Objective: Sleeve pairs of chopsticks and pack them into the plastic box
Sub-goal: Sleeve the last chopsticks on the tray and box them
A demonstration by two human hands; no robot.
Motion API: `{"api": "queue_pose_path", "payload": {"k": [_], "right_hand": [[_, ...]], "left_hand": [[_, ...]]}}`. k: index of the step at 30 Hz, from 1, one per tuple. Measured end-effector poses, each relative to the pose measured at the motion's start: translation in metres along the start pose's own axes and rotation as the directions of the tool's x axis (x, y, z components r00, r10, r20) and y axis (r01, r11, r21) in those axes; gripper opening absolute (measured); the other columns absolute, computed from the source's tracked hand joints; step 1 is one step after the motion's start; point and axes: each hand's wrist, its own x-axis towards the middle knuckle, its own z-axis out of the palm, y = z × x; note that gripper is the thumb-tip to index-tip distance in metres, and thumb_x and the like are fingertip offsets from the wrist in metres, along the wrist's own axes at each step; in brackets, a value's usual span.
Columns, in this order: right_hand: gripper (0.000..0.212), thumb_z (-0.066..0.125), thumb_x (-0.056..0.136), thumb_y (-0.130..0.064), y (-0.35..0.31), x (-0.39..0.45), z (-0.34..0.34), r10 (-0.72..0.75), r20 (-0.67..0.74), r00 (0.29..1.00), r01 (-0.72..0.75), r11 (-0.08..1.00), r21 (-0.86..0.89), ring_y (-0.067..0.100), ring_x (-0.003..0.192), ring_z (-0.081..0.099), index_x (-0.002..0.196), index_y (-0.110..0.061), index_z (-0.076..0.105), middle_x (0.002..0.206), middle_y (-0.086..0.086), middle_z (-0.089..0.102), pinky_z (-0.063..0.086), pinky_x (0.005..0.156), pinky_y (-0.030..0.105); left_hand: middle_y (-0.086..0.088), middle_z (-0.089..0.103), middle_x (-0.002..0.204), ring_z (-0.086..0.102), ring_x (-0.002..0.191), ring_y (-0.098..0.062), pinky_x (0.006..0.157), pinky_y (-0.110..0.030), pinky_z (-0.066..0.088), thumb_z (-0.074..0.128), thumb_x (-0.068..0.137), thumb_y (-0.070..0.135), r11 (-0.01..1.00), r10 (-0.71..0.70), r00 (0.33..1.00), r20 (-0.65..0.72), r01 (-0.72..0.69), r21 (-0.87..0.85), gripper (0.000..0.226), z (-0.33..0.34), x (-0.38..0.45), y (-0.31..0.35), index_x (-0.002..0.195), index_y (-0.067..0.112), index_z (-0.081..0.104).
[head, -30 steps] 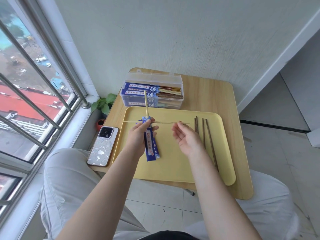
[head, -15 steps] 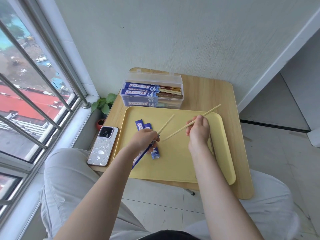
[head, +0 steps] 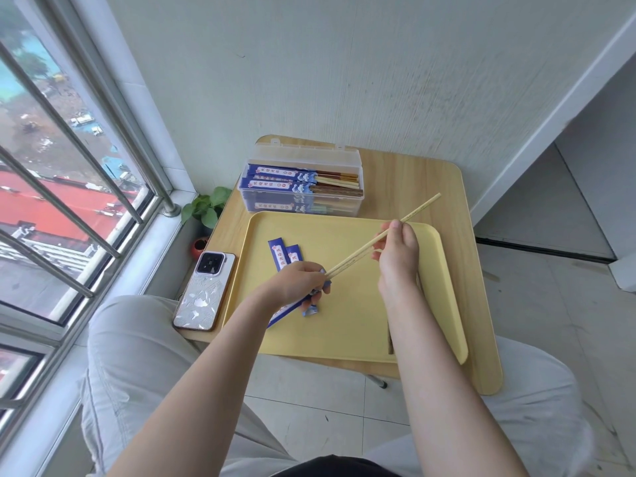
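Observation:
Over the yellow tray (head: 347,342), my left hand (head: 298,280) grips a blue paper sleeve (head: 287,309) that slants down toward me. My right hand (head: 395,251) pinches a pale bamboo chopstick pair (head: 418,212); the tips meet the sleeve's mouth at my left fingers. Two more blue sleeves (head: 279,253) lie flat on the tray behind my left hand. The clear plastic box (head: 303,185) stands at the tray's far edge with several sleeved pairs inside. Dark chopsticks (head: 390,342) lie mostly hidden under my right forearm.
A phone (head: 205,290) lies on the wooden table (head: 468,270) left of the tray. A small potted plant (head: 206,208) sits below the table's left corner by the window. A wall stands close behind the box.
My right hand picked up the second pale chopstick and brought it alongside the first. Both now run together into the sleeve mouth, and my left hand tilted the sleeve toward me.

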Motion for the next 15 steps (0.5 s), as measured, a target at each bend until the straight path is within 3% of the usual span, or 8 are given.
{"api": "queue_pose_path", "payload": {"k": [3, 6, 10, 15], "right_hand": [[0.033, 0.039, 0.109, -0.025, -0.001, 0.000, 0.000, -0.007, 0.018, 1.000, 0.008, 1.000, -0.012, 0.010, 0.065, 0.052, 0.083, -0.019, 0.058, 0.075, -0.002, 0.057, 0.044, 0.056, 0.024], [0.027, 0.048, 0.105, -0.020, 0.002, -0.002, 0.001, -0.006, 0.121, 0.993, 0.016, 0.997, -0.082, 0.009, 0.071, 0.054, 0.087, -0.020, 0.068, 0.081, -0.004, 0.059, 0.050, 0.065, 0.029], [0.012, 0.065, 0.096, -0.008, 0.008, -0.008, 0.010, 0.074, 0.265, 0.962, -0.076, 0.997, -0.004, 0.011, 0.072, 0.061, 0.097, -0.019, 0.068, 0.083, -0.002, 0.066, 0.052, 0.063, 0.024], [0.010, 0.074, 0.089, -0.014, 0.018, -0.023, 0.019, 0.127, 0.378, 0.917, -0.065, 0.983, -0.173, 0.014, 0.071, 0.059, 0.082, -0.015, 0.066, 0.076, -0.001, 0.068, 0.044, 0.064, 0.026]], "left_hand": [[-0.005, 0.058, 0.060, 0.048, 0.055, -0.022, 0.061, -0.027, 0.048, 0.044, 0.094, 0.014, 1.000, 0.007, 1.000, 0.004, -0.007, 0.001, 0.023, -0.001, 0.001, 0.002, 0.082, 0.007, 0.063], [-0.005, 0.057, 0.061, 0.046, 0.050, -0.019, 0.061, -0.028, 0.047, 0.044, 0.094, 0.014, 1.000, 0.022, 0.999, -0.030, -0.023, -0.020, 0.021, 0.001, 0.002, 0.005, 0.084, 0.008, 0.061], [-0.001, 0.055, 0.057, 0.043, 0.046, -0.016, 0.062, -0.032, 0.043, 0.047, 0.091, 0.011, 0.996, 0.052, 0.991, -0.124, -0.059, -0.059, 0.014, 0.007, 0.004, 0.010, 0.083, 0.009, 0.059], [-0.004, 0.055, 0.061, 0.043, 0.046, -0.015, 0.048, -0.024, 0.037, 0.047, 0.091, 0.007, 0.979, 0.052, 0.963, -0.266, -0.101, -0.175, 0.009, 0.009, 0.004, 0.018, 0.096, 0.015, 0.049]]}}
